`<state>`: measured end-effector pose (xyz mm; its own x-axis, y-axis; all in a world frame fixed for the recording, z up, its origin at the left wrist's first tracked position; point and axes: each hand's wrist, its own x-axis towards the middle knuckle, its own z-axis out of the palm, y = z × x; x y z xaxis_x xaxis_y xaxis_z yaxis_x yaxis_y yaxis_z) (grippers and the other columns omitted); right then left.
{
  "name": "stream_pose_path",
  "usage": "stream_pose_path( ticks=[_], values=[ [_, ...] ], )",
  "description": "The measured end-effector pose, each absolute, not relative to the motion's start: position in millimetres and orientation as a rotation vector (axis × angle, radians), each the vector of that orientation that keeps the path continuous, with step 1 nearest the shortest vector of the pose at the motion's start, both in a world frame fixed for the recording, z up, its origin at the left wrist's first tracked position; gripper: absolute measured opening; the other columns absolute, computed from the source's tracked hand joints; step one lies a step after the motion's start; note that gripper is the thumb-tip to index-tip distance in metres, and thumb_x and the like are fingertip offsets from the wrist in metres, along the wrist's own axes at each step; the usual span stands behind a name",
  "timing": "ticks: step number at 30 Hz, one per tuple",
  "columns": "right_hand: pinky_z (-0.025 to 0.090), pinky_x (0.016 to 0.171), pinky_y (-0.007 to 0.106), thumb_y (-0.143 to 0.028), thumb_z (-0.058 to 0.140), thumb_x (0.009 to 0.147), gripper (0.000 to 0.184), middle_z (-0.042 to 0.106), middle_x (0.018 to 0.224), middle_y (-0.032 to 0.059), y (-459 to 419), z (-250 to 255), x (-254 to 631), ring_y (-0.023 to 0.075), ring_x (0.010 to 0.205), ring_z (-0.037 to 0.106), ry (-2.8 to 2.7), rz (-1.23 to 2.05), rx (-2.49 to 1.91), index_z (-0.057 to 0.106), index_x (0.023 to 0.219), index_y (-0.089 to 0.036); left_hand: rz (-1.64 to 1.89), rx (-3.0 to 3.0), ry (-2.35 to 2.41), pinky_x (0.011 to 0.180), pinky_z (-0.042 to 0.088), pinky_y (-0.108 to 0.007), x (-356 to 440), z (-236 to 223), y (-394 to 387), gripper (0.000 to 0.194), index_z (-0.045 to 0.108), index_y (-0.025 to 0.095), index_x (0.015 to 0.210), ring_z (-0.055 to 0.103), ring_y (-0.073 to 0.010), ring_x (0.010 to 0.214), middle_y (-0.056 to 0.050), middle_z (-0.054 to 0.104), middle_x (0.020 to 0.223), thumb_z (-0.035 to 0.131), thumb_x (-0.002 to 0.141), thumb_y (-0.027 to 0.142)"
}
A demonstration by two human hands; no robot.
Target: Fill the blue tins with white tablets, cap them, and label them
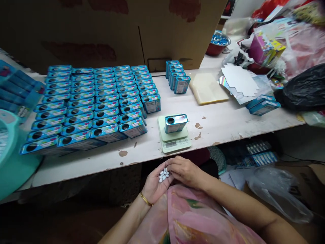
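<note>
Cupped palm up at the table's front edge, my left hand (155, 187) holds several small pale oval candies (164, 175). My right hand (186, 172) reaches over from the right, its bent fingers close together at the candies; whether a piece is pinched between them is hidden. Just beyond both hands sits a pale green kitchen scale (175, 144), its display too small to read. On its plate stands an upright blue tin (175, 123) with a dark round hole in its silvery top.
Rows of blue tins (106, 101) fill the table's left side, beside a turquoise basin (22, 169). A short row of tins (180, 83) and a cream-coloured pad (209, 88) lie behind the scale. Rightward are white cards (238, 81), a metal bowl (219, 40) and a black bag (304, 88).
</note>
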<state>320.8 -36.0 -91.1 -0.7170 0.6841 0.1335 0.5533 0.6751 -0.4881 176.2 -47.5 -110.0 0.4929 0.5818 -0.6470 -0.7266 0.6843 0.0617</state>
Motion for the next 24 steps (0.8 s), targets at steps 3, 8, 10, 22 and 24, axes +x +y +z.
stream_pose_path(
  ticks=[3, 8, 10, 22, 24],
  values=[
    [0.044, 0.074, 0.024, -0.012, 0.043, 0.081, 0.013, 0.056, 0.089, 0.0062, -33, -89, 319, 0.0127, 0.082, 0.048, -2.514, 0.652, -0.973, 0.054, 0.087, -0.015, 0.75, -0.228, 0.658, 0.069, 0.049, -0.024, 175, -110, -44, 0.019, 0.059, 0.008, 0.087, 0.06, -0.0111, 0.07, -0.007, 0.063, 0.08, 0.042, 0.081, 0.015],
    [0.046, 0.074, 0.027, -0.017, 0.045, 0.081, 0.015, 0.057, 0.088, 0.0075, -37, -90, 312, 0.0152, 0.088, 0.049, -2.527, 0.697, -0.96, 0.055, 0.091, -0.014, 0.65, -0.267, 0.632, 0.057, 0.049, -0.023, 175, -112, -40, 0.019, 0.059, 0.009, 0.077, 0.059, -0.0107, 0.057, -0.003, 0.06, 0.061, 0.044, 0.081, 0.02],
    [0.046, 0.077, 0.026, -0.017, 0.048, 0.079, 0.021, 0.057, 0.094, 0.0075, -34, -84, 315, 0.0147, 0.091, 0.05, -2.464, 0.686, -0.931, 0.054, 0.099, -0.015, 0.652, -0.294, 0.662, 0.054, 0.049, -0.022, 173, -113, -37, 0.019, 0.06, 0.009, 0.077, 0.059, -0.0106, 0.055, -0.004, 0.062, 0.062, 0.044, 0.081, 0.019],
    [0.046, 0.076, 0.031, -0.021, 0.052, 0.075, 0.038, 0.057, 0.101, 0.0053, 72, -95, 354, 0.0157, 0.089, 0.055, -1.792, 0.755, -1.274, 0.044, 0.112, -0.019, 1.072, -0.295, 0.775, 0.076, 0.051, -0.033, 147, -99, 14, 0.024, 0.062, 0.006, 0.08, 0.059, -0.0225, 0.093, -0.015, 0.064, 0.09, 0.04, 0.081, 0.015],
    [0.045, 0.08, 0.035, -0.017, 0.049, 0.077, 0.035, 0.056, 0.102, 0.0059, 70, -85, 344, 0.0171, 0.092, 0.053, -1.934, 0.58, -1.226, 0.046, 0.111, -0.019, 1.115, -0.292, 0.747, 0.075, 0.052, -0.033, 149, -99, 22, 0.024, 0.062, 0.006, 0.079, 0.06, -0.0219, 0.09, -0.015, 0.065, 0.087, 0.04, 0.08, 0.016]
  ],
)
